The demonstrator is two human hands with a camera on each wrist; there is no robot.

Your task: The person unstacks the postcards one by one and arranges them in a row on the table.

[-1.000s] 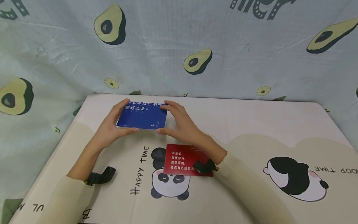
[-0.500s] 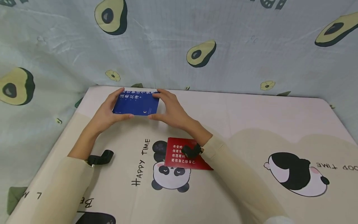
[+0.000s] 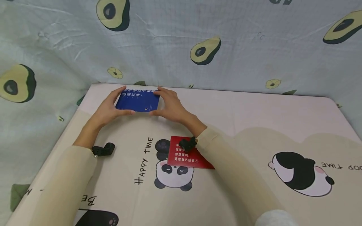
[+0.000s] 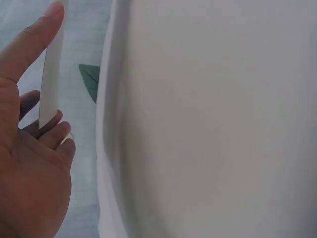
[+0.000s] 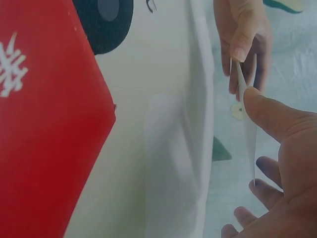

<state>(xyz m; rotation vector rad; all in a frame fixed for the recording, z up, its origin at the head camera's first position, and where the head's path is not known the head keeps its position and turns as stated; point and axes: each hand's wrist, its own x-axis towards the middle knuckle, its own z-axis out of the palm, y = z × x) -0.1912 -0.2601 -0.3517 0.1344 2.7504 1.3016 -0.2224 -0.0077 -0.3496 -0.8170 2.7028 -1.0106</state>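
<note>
Near the far left edge of the table, both hands hold a blue card [image 3: 137, 102] with white Chinese characters and a small moon. My left hand [image 3: 106, 110] grips its left side, thumb along the near edge and fingers at the far side. On the right side, my right hand [image 3: 172, 107] pinches it the same way. The wrist views show the card's pale back [image 4: 51, 84] from a steep angle, raised off the table. A red card [image 3: 181, 159] with white characters lies on the table below the right forearm, which covers part of it.
The table [image 3: 240, 113] wears a pale cover printed with pandas and lettering. Behind it hangs an avocado-patterned cloth [image 3: 164, 59], close to the blue card. A black wrist device [image 3: 104, 149] sits on the left arm, another [image 3: 188, 144] on the right.
Both hands have carried the blue card away from me and slightly left, toward the table's far edge. The right forearm now covers a different part of the red card. The head view tilted slightly.
</note>
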